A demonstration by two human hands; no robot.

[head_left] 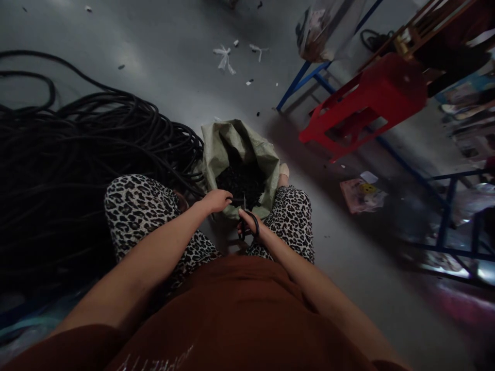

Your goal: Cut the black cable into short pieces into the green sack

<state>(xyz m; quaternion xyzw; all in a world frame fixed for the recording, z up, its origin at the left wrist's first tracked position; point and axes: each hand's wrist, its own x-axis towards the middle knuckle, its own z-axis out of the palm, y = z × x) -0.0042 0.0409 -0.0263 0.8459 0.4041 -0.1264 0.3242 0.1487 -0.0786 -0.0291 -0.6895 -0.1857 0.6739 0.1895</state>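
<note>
My left hand [217, 201] is closed around a black rubber cord [236, 199], whose short end sticks out to the right. In my right hand [250, 222] is a pair of scissors [255, 226] with black handles, its blades pointing up beside the cord's end. Whether the blades touch the cord I cannot tell. Just beyond both hands, between my knees, stands an open woven sack [216, 147] of pale green. Many short black pieces [242, 180] lie inside it.
A large tangled heap of black cord [116, 123] covers the floor at left. To the right are a red plastic stool [371, 103] and a blue metal frame [297, 85]. White scraps [224, 57] and a printed plastic packet [361, 195] lie on the grey floor.
</note>
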